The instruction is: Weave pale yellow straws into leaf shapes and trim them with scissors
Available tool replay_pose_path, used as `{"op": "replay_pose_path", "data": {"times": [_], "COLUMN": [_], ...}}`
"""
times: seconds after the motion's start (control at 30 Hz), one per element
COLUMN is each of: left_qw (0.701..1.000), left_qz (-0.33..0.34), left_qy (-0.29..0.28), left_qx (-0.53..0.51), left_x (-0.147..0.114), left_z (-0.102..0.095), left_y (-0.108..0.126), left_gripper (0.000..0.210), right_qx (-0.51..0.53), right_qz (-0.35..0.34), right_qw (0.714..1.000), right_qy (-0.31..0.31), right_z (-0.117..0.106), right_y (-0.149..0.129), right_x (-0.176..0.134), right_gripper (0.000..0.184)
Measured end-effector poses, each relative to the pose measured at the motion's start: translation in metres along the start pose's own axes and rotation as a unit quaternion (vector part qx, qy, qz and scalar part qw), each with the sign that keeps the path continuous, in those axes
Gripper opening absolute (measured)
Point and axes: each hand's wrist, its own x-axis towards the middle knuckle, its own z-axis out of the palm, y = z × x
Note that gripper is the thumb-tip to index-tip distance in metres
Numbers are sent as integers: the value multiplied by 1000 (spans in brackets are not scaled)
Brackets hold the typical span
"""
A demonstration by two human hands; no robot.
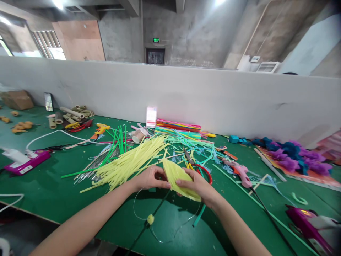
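Both hands hold a yellow petal-shaped piece with fine ridges along it, tilted above the table. My left hand pinches its lower left edge between thumb and fingers. On the other side, my right hand grips it, thumb on the front face and fingers behind. Below the hands, a dark green stem carries a small yellow bud. A thin clear wire curves in a loop around it. Scissors with red and yellow handles lie just behind my right hand.
Yellow pipe cleaners are heaped beyond my left hand. A pink glue gun lies on the right, a yellow glue gun back left. Purple power strips stand at both sides. A white partition closes off the green table's back.
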Motion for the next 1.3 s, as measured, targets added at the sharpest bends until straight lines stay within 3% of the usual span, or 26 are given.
{"op": "replay_pose_path", "data": {"times": [0.27, 0.6, 0.73, 0.8, 0.9, 0.93, 1.0, 1.1, 1.2, 1.3], "left_qw": [1000, 998, 998, 997, 995, 995, 995, 995, 994, 990], "left_qz": [3, 8, 22, 28, 28, 25, 20, 17, 24, 46], "left_qy": [25, 51, 55, 68, 90, 94, 96, 99, 107, 131], "left_qx": [-5, -20, -6, -5, -9, -10, -9, -12, -27, -33], "left_x": [-1, -4, -3, -3, -1, 0, 1, 1, 0, 0], "left_z": [0, 8, 6, 5, 4, 5, 6, 10, 13, 10], "left_y": [4, 12, 9, 7, 4, 4, 4, 9, 13, 15], "left_gripper": [28, 28, 28, 28, 29, 30, 31, 32, 33, 37], "right_qx": [-116, -58, -110, -204, -371, -403, -420, -362, -211, -53], "right_qz": [-4, -16, -38, -88, -178, -196, -212, -189, -164, -226], "right_qw": [993, 998, 993, 974, 890, 866, 850, 884, 939, 947], "right_qy": [-29, -35, -20, 48, 195, 223, 239, 228, 216, 223], "right_z": [-1, 6, 9, 11, 13, 14, 14, 11, 8, 4], "right_y": [3, 0, 5, 9, 13, 13, 13, 11, 6, -4], "right_x": [-2, -2, 1, 3, 6, 7, 7, 8, 8, 6], "right_gripper": [39, 50, 50, 48, 43, 41, 38, 35, 31, 26]}}
